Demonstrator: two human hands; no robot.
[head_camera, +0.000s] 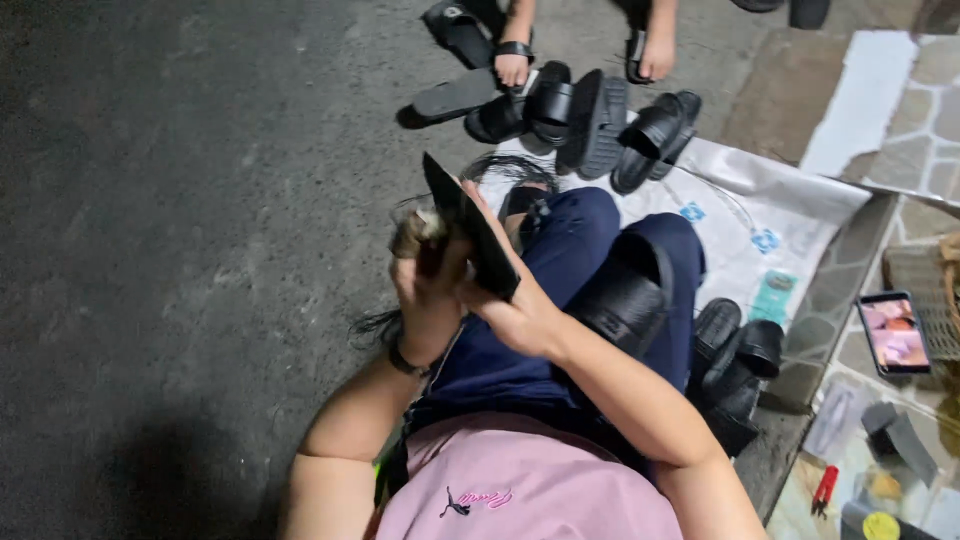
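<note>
Black sole piece (470, 230) is sitting tilted above the navy-clad knees (570, 250), right hand (510, 305) fingers clamping its lower edge to steady it; left hand (425, 290) fingers are closed round a brush-like tool (418, 232) w/ tip just beside the sole.

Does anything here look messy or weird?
A bit messy. Black slippers lie jumbled on the ground, some tipped on their sides. More slippers are heaped by the person's leg. A phone, its screen lit, sits on the stone ledge. Nothing looks spilled.
</note>
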